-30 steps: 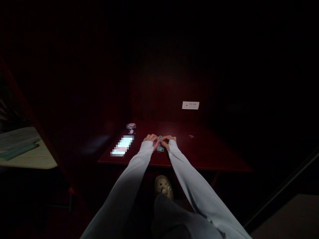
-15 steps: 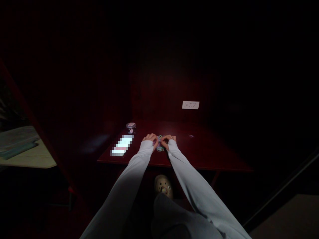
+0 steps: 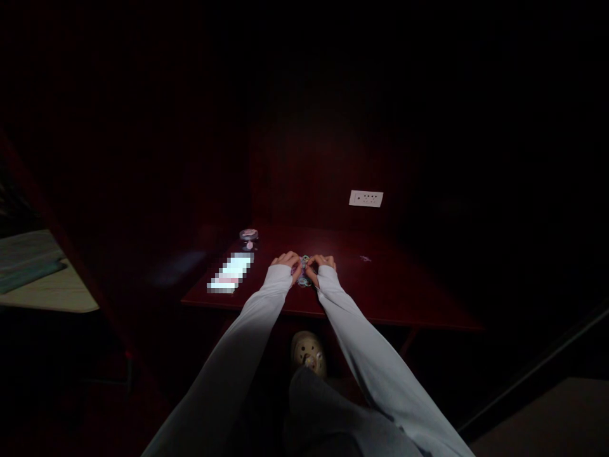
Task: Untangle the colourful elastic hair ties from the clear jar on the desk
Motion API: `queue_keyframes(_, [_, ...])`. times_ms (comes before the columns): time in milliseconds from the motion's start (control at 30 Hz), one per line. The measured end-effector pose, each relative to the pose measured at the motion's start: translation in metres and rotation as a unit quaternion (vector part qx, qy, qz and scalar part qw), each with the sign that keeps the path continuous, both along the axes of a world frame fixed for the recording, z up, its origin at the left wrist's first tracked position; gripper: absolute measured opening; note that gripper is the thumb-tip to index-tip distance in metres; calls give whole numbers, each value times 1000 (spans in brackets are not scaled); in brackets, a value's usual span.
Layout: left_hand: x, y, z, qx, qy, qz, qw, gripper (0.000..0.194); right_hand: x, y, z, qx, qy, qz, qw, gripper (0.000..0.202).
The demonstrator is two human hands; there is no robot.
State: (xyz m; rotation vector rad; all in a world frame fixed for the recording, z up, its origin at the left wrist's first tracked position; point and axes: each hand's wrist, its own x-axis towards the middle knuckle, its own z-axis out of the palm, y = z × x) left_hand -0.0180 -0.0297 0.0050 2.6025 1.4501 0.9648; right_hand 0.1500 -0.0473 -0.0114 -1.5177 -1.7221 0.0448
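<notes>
My left hand [image 3: 287,263] rests at the near middle of the table with its fingers curled into a pinch. Close beside it, my right hand [image 3: 322,265] is bent inward, thumb and fingertips together. Between and partly under both hands lies a small heap of colourful loops [image 3: 304,282], which look like little elastic bands in green, purple and pale tones. The hands cover part of this heap. Whatever the fingertips pinch is too small and dark to make out.
A glowing, blurred-out phone-like screen [image 3: 231,273] lies left of my hands, with a clear round lidded jar [image 3: 248,238] behind it. Some small purple bands [image 3: 365,258] lie to the right on the dark red table [image 3: 404,289]. A white socket plate [image 3: 366,198] is on the back wall.
The camera view has shifted slightly. Both hands stay over the heap, fingers still pinched, with only small finger movements.
</notes>
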Motion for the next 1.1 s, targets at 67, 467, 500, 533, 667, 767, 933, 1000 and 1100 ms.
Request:
queue_keyframes(67, [0, 0, 0, -4, -5, -9, 1000, 16, -1, -1, 0, 5, -19, 13, 1000, 4])
queue_keyframes(467, [-1, 1, -2, -5, -32, -34, 999, 16, -1, -1, -2, 18, -49, 9, 999, 11])
queue_keyframes(500, [-1, 1, -2, -5, -29, -33, 999, 15, -1, -1, -3, 19, -51, 7, 998, 13])
queue_keyframes(533, [-2, 1, -2, -4, -26, -31, 999, 15, -1, -1, -3, 20, -51, 3, 998, 14])
queue_keyframes(667, [-1, 0, -2, 1, -15, -18, 1000, 14, -2, -2, -2, 20, -54, -23, 998, 13])
queue_keyframes(767, [1, -1, -2, 4, -12, -16, 1000, 14, -4, -3, -1, 31, -70, -34, 996, 13])
queue_keyframes(933, [1, -2, -2, 12, -6, -7, 1000, 16, -5, -4, 0, 39, -105, -44, 993, 16])
queue_keyframes(1000, [1, -2, -2, 18, -3, 0, 1000, 17, -5, -4, 0, 43, -114, -42, 992, 18])
queue_keyframes(1100, [2, -3, -2, 26, 10, 21, 999, 17, -5, -3, 1, 48, -120, -42, 991, 20])
